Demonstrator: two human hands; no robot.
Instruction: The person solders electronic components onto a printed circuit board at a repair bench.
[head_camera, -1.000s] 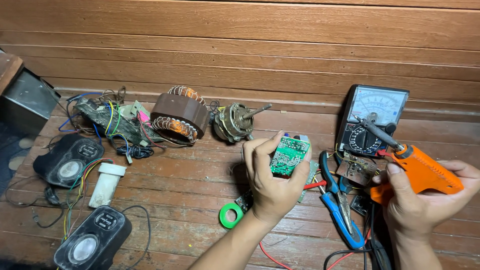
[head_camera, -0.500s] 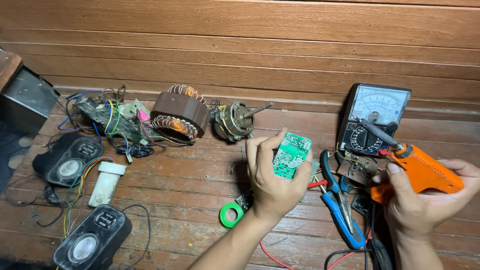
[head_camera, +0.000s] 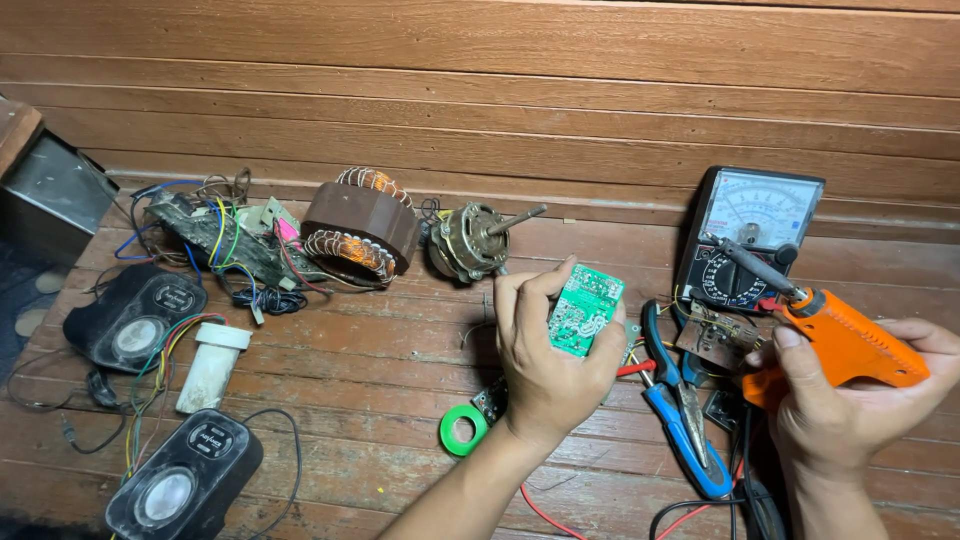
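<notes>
A small green circuit board (head_camera: 585, 310), white-printed and tilted upright, is gripped by the left hand (head_camera: 545, 360); an orange soldering gun (head_camera: 835, 340) is clasped by the right hand (head_camera: 850, 400).

We see our left hand (head_camera: 550, 370) now holding the small green rectangular circuit board (head_camera: 585, 310) slightly lower and more tilted than a second ago, its top edge leaning right, with the thumb pressed along its left side.
</notes>
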